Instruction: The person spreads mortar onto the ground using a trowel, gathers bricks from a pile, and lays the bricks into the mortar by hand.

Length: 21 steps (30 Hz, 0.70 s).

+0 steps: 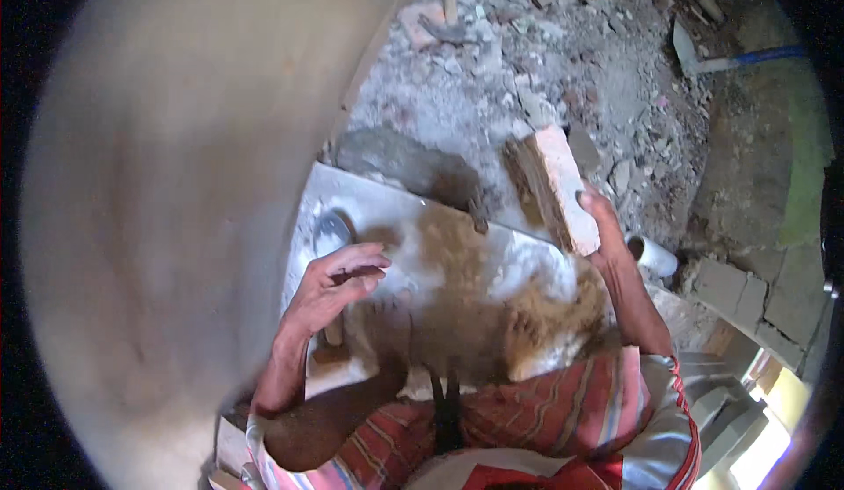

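Note:
My right hand (pixel 601 226) grips a brick-like block (pixel 567 187), its thumb pressed on the pale pinkish face. The block's side is rough and brown, and it is held tilted above the right far edge of a white slab (pixel 409 202). Over the slab's left part hovers my left hand (pixel 338 281), its fingers loosely bent and thumb apart, with nothing in it. Just beyond that hand lies a grey rounded metal piece (pixel 332 229). A short wooden handle (pixel 333 330) shows below the hand; whether it joins the metal piece is hidden. Brown dust and shadow lie across the slab.
A tall plastered wall (pixel 185 156) rises close on the left. Beyond the slab lie a long grey stone lump (pixel 404 163) and broken rubble (pixel 607 77). Farther off is a hammer (pixel 448 15). A white pipe piece (pixel 652 256) lies right of my right wrist.

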Each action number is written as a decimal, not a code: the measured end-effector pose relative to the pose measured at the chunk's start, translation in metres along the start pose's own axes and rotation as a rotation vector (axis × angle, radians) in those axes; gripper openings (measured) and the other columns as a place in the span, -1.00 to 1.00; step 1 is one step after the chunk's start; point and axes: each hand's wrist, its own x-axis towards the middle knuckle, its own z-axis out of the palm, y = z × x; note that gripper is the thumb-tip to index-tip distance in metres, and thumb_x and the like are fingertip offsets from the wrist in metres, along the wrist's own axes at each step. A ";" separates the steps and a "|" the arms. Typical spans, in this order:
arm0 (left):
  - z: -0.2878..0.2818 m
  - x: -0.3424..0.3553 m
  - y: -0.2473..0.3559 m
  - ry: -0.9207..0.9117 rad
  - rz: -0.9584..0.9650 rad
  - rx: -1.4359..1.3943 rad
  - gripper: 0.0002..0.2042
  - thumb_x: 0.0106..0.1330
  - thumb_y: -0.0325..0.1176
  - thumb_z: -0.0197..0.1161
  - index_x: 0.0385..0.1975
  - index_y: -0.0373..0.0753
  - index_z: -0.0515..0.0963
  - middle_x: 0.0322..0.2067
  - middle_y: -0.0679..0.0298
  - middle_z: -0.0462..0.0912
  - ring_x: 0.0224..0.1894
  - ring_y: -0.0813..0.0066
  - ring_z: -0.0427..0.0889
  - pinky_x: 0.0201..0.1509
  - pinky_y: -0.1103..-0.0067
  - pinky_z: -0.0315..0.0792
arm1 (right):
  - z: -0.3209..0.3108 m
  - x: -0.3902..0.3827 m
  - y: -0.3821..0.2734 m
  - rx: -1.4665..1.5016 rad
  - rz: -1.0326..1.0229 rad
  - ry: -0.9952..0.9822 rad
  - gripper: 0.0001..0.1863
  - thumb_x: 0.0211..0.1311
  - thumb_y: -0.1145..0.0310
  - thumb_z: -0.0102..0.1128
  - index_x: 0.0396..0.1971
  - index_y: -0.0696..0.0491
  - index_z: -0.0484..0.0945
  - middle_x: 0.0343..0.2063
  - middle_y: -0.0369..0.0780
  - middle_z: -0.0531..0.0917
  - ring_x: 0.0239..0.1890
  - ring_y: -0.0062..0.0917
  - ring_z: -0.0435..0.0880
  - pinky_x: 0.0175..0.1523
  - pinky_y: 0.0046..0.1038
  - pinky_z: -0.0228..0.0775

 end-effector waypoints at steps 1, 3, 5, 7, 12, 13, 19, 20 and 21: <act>0.006 -0.012 -0.003 0.004 -0.060 0.030 -0.56 0.25 -0.44 0.27 0.15 -0.31 0.43 -0.06 0.16 0.63 0.01 0.41 0.58 0.08 0.49 0.47 | 0.004 -0.004 0.004 0.039 0.071 0.027 -0.18 0.10 0.07 0.24 0.30 0.18 0.21 0.09 -0.03 0.51 0.07 -0.31 0.55 0.11 -0.26 0.47; 0.018 -0.034 -0.001 -0.007 -0.144 0.136 -0.56 0.25 -0.39 0.27 0.12 -0.36 0.43 0.00 0.13 0.60 0.07 0.35 0.56 0.15 0.43 0.44 | 0.019 -0.011 0.008 0.068 0.146 0.104 -0.18 0.08 0.02 0.23 0.27 0.17 0.23 0.05 -0.04 0.52 0.06 -0.27 0.56 0.12 -0.22 0.46; 0.025 -0.021 -0.025 -0.236 -0.161 0.050 -0.53 0.27 -0.34 0.30 0.17 -0.32 0.41 0.01 0.13 0.58 0.06 0.35 0.55 0.16 0.47 0.45 | 0.010 -0.034 0.021 0.171 0.209 0.087 -0.19 0.08 -0.02 0.21 0.25 0.18 0.26 0.03 -0.02 0.52 0.02 -0.23 0.57 0.09 -0.21 0.47; 0.030 -0.036 -0.024 -0.341 -0.084 0.297 -0.51 0.29 -0.19 0.26 0.14 -0.30 0.43 -0.06 0.09 0.61 0.01 0.34 0.58 0.12 0.46 0.46 | -0.003 -0.042 0.028 0.015 0.167 0.107 -0.18 0.06 -0.10 0.19 0.21 0.18 0.32 0.06 0.00 0.51 0.04 -0.18 0.53 0.09 -0.13 0.44; 0.023 -0.046 -0.057 -0.260 0.105 0.366 -0.56 0.25 -0.03 0.19 -0.03 -0.25 0.54 -0.21 0.09 0.65 -0.13 0.29 0.59 -0.02 0.35 0.43 | 0.023 -0.069 -0.001 -0.335 0.083 -0.105 -0.09 -0.05 -0.11 0.28 0.24 0.18 0.30 0.09 -0.05 0.49 0.08 -0.26 0.50 0.15 -0.24 0.34; 0.020 -0.061 -0.060 -0.166 0.127 0.352 -0.58 0.25 -0.07 0.20 -0.04 -0.26 0.54 -0.20 0.11 0.65 -0.12 0.30 0.58 -0.01 0.37 0.43 | 0.037 -0.067 0.002 -0.386 0.090 -0.197 -0.07 -0.07 -0.12 0.30 0.25 0.18 0.29 0.10 -0.06 0.48 0.09 -0.27 0.49 0.17 -0.26 0.32; 0.011 -0.163 -0.081 0.466 0.124 0.140 -0.48 0.28 -0.08 0.24 0.13 -0.29 0.45 0.00 0.16 0.61 0.06 0.32 0.54 0.15 0.41 0.38 | 0.104 -0.037 0.040 -0.660 0.179 -0.668 0.02 -0.13 -0.07 0.37 0.28 0.26 0.23 0.24 -0.04 0.33 0.27 -0.29 0.31 0.34 -0.27 0.12; 0.012 -0.176 -0.083 0.488 0.129 0.140 -0.48 0.28 -0.08 0.24 0.13 -0.29 0.45 0.00 0.16 0.61 0.06 0.32 0.54 0.15 0.41 0.38 | 0.110 -0.034 0.046 -0.666 0.174 -0.689 0.02 -0.13 -0.07 0.37 0.28 0.26 0.23 0.24 -0.04 0.33 0.27 -0.29 0.31 0.34 -0.27 0.12; 0.014 -0.193 -0.083 0.579 0.068 -0.012 -0.52 0.29 -0.14 0.25 0.13 -0.29 0.45 0.01 0.15 0.60 0.08 0.35 0.53 0.17 0.43 0.38 | 0.116 -0.031 0.050 -0.691 0.190 -0.687 -0.06 -0.08 0.01 0.37 0.27 0.24 0.25 0.18 -0.08 0.40 0.23 -0.33 0.35 0.30 -0.34 0.14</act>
